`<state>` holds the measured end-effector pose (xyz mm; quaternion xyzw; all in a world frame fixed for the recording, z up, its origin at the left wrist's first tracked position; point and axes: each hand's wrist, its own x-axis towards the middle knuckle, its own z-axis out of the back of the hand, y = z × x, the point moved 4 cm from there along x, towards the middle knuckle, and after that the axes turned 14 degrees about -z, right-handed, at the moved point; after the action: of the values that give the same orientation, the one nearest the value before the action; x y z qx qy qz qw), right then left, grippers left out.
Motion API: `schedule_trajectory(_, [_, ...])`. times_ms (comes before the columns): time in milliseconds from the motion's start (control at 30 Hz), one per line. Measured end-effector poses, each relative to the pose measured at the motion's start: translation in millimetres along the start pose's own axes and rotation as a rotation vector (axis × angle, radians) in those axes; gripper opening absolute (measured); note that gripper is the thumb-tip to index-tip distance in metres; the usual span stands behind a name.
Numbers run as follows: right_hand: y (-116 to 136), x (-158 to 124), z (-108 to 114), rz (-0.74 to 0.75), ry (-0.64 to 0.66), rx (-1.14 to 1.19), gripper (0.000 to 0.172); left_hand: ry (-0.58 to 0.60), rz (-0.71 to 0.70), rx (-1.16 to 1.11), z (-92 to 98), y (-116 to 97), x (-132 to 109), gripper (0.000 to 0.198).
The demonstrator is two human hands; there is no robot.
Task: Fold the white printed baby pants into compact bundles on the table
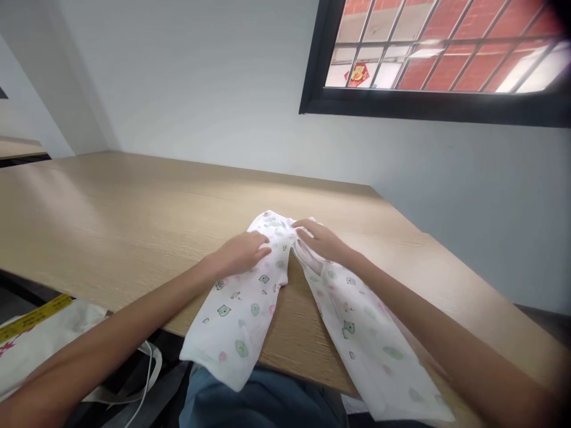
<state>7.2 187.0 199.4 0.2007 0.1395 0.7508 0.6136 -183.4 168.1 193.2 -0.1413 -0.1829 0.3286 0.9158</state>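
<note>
A small pair of white trousers [241, 309] with a pastel animal print lies on the wooden table [111, 220], waist away from me, legs spread and hanging over the near edge. My left hand [241, 252] rests flat on the waist part above the left leg, fingers stretched out. My right hand [319, 239] lies on the waist by the crotch above the right leg, its fingertips bent down onto the cloth; whether they pinch it is unclear.
A white wall runs behind the table, with a black-framed window [437, 65] at upper right. A white bag [53, 339] with a yellow strip sits low at the left below the table edge. My blue-clad lap [263, 398] is under the near edge.
</note>
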Motion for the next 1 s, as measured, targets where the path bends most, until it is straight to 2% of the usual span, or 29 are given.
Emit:
schedule_trajectory(67, [34,-5,-19,0.142,0.172,0.081,0.036,0.033,-0.09,-0.048,-5.8,-12,-9,0.029])
schedule_trajectory(133, [60,0,-40,0.246,0.32,0.087,0.037,0.034,-0.143,-0.081,-11.1,-14,-10,0.03])
schedule_trajectory(200, [74,15,-59,0.332,0.387,0.008,0.039,0.02,-0.167,-0.097,-16.0,-12,-9,0.034])
schedule_trajectory(300, [74,44,-79,0.374,0.34,-0.127,0.038,0.048,-0.219,-0.086,-24.4,-19,-21,0.037])
schedule_trajectory(433, [59,70,-90,0.304,0.253,-0.137,0.044,0.245,-0.256,0.001,-34.8,-60,-75,0.055])
schedule_trajectory(533, [56,76,-91,0.261,0.249,-0.109,0.046,0.371,-0.213,-0.025,-32.6,-89,-114,0.064])
schedule_trajectory(633, [55,76,-78,0.203,0.301,-0.059,0.047,0.386,-0.178,-0.046,-21.1,-97,-123,0.062])
schedule_trajectory(733, [48,69,-43,0.141,0.338,0.012,0.047,0.318,-0.16,-0.066,-7.3,-91,-101,0.052])
schedule_trajectory(833, [31,51,2,0.078,0.391,0.083,0.043,0.253,-0.212,-0.098,-1.6,-86,-57,0.048])
schedule_trajectory(933, [5,25,34,-0.029,0.463,0.052,0.036,0.206,-0.333,-0.074,-9.9,-87,0,0.049])
schedule_trajectory(1000, [-13,7,43,-0.083,0.491,-0.011,0.03,0.25,-0.365,-0.032,-24.2,-88,39,0.049])
